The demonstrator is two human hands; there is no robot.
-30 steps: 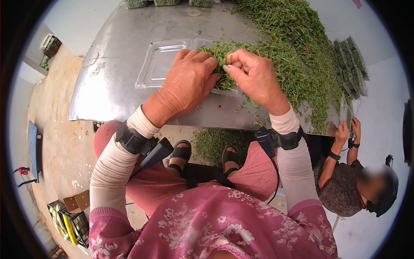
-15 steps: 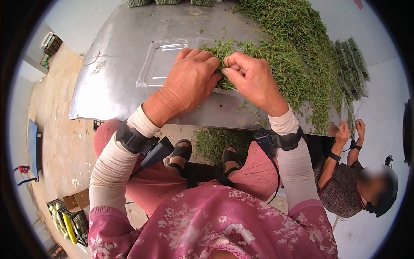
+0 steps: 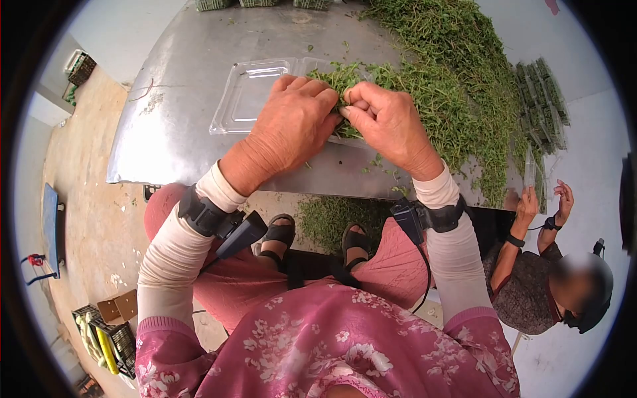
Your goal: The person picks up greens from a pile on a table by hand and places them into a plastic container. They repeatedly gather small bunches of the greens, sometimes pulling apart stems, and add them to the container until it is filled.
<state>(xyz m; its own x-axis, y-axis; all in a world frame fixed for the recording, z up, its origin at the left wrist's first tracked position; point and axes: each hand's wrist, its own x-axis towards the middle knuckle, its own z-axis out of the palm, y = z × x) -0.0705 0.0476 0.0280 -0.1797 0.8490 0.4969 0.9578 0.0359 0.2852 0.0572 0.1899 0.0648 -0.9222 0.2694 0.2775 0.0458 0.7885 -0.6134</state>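
A clear plastic clamshell box [image 3: 222, 99] lies unfolded on the metal table [image 3: 182, 60], its flat half to the left. Over the other half, green herb sprigs [image 3: 342, 74] are bunched between my hands. My left hand [image 3: 292, 123] is closed on them, with its knuckles up and its fingertips partly hidden. Thumb and fingers of my right hand [image 3: 386, 123] pinch at the sprigs, close to the left fingertips. A large pile of loose greens [image 3: 444, 86] spreads to the right of the box.
Filled clear packs [image 3: 541, 106] are stacked at the right, and more [image 3: 255, 2] stand at the table's far edge. A co-worker [image 3: 531, 292] is at the lower right, hands raised near the table. Crates [image 3: 109, 341] are on the floor at left.
The co-worker's one hand has moved outward, away from the other, and opened. My own hands have stayed almost in place over the box.
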